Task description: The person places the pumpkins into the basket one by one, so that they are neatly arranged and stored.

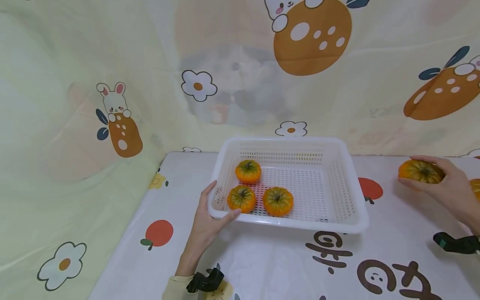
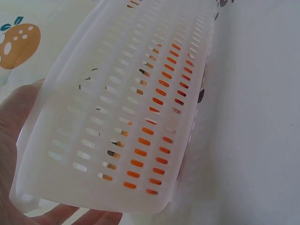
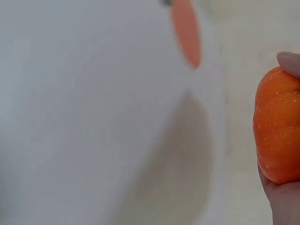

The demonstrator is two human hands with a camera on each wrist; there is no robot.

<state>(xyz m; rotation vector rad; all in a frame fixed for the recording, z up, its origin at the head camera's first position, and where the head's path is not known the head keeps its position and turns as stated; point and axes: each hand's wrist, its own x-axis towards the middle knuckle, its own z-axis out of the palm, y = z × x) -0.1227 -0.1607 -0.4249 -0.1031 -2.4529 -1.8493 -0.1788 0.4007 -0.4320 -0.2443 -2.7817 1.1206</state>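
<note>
A white plastic basket with slotted walls stands at the back of the table. Three small orange-and-green pumpkins lie in its left half: one pumpkin behind, another pumpkin at the front left corner, a third pumpkin beside it. My left hand grips the basket's front left corner, thumb over the rim; the left wrist view shows fingers under the basket wall. To the right of the basket, my right hand holds a pumpkin between thumb and fingers, and the right wrist view shows this pumpkin's orange side.
Another orange pumpkin shows partly at the right edge, behind the right wrist. A printed white cloth covers the table. Patterned curtains hang behind and to the left. Black wrist straps sit on both arms.
</note>
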